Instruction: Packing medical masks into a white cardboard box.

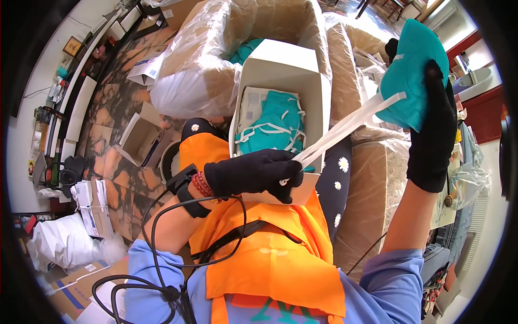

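Straps [345, 129] are pinched in the left hand [253, 173], stretching to the teal mask [413, 56] that the right hand [434, 124] clasps, out at the right. Left of it, a white box [314, 102] between the legs holds more masks [275, 121]; beyond stands a plastic-lined carton [189, 75].

Partly hidden green lettering [294, 311] on the blue shirt [372, 297], blurred blue print [82, 294] on a cardboard box [69, 281].
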### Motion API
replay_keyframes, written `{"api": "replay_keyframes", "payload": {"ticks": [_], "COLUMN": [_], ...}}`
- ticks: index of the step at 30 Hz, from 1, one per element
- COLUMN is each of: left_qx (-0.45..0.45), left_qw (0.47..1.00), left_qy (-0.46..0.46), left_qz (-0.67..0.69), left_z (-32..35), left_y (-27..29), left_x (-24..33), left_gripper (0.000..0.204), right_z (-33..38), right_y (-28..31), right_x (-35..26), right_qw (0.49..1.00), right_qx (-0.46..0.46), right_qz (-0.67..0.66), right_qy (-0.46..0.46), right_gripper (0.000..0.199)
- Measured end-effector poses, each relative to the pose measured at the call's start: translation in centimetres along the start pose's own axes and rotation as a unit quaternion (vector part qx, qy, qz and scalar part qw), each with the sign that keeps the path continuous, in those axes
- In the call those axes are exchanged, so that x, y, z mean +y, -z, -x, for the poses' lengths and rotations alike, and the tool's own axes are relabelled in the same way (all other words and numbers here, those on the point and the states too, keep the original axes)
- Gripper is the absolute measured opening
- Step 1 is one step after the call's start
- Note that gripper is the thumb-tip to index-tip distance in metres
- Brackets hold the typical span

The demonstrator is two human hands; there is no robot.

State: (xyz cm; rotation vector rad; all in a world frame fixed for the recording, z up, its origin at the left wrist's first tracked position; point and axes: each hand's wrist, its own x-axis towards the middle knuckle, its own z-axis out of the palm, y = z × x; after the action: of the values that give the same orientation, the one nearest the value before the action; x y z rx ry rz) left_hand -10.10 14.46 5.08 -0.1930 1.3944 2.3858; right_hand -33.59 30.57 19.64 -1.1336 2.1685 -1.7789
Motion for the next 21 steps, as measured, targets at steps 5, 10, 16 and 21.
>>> {"api": "replay_keyframes", "payload": {"ticks": [5, 10, 16, 21], "left_qx": [-0.006, 0.019, 0.098, 0.114], "left_qw": [0.999, 0.992, 0.852, 0.893], "left_qy": [-0.022, -0.027, -0.146, -0.243], "left_qz": [0.048, -0.119, -0.493, -0.361], "left_z": [-0.3, -0.3, 0.7, 2.1], "left_y": [-0.8, -1.4, -2.4, -2.4], "left_x": [-0.3, 1.6, 1.5, -0.6], "left_gripper": [0.031, 0.031, 0.032, 0.029], "right_z": [1.2, 5.6, 7.9, 12.7], "right_y": [0.4, -0.6, -3.1, -3.8], "right_x": [7.0, 2.4, 3.6, 4.6], "right_qw": [0.971, 0.833, 0.811, 0.870], "right_qx": [0.014, -0.528, -0.585, -0.382], "right_qz": [-0.136, -0.165, -0.011, -0.272], "right_qy": [0.195, -0.015, -0.023, -0.153], "right_gripper": [0.065, 0.052, 0.032, 0.033]}}
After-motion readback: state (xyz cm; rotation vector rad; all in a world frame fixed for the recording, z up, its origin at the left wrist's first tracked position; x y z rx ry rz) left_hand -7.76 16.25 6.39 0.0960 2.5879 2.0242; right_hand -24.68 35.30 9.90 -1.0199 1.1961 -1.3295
